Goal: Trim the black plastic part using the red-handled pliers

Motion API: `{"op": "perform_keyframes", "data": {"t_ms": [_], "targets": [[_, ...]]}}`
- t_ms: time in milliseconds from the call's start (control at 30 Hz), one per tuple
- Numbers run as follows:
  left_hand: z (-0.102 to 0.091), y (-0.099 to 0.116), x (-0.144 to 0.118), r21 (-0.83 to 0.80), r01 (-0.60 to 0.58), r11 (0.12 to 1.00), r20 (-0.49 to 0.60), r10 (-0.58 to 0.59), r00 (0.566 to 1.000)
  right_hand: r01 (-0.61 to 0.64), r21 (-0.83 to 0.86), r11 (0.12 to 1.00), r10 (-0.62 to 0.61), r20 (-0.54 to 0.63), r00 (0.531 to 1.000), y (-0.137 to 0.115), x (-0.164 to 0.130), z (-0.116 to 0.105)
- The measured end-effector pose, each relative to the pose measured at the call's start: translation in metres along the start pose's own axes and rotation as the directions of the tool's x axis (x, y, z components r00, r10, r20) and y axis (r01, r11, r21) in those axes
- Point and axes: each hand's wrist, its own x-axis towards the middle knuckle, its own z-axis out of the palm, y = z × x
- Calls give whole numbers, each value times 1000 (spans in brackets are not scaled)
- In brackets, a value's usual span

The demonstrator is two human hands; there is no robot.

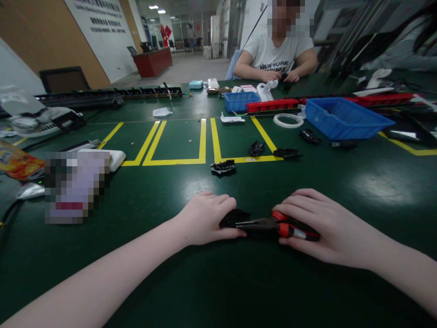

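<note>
Between thumb and fingers, my left hand [208, 218] grips a small black plastic part [234, 217] just above the green table. My right hand [321, 223] is closed round the red and black handles of long-nosed pliers [261, 224]. Their dark metal jaws point left and reach the black part; whether they bite on it I cannot make out. Beyond my hands lie several loose black plastic parts, among them one with a pale edge [223, 167], another on the yellow tape [256, 148] and a flat one [287, 153].
Two blue bins, a large one [348, 119] and a small one [241, 101], stand farther back near a white tape roll [288, 120] and red strips [273, 105]. A blurred-out box [80, 184] lies at left. Across the table sits a person [276, 57] with both hands together.
</note>
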Motion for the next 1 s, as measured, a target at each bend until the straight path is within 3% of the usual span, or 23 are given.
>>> {"op": "perform_keyframes", "data": {"t_ms": [1000], "targets": [[0,0,0,-16,7,1000,1,-7,1000,-3,-65,998,7,59,998,9,-7,4]]}}
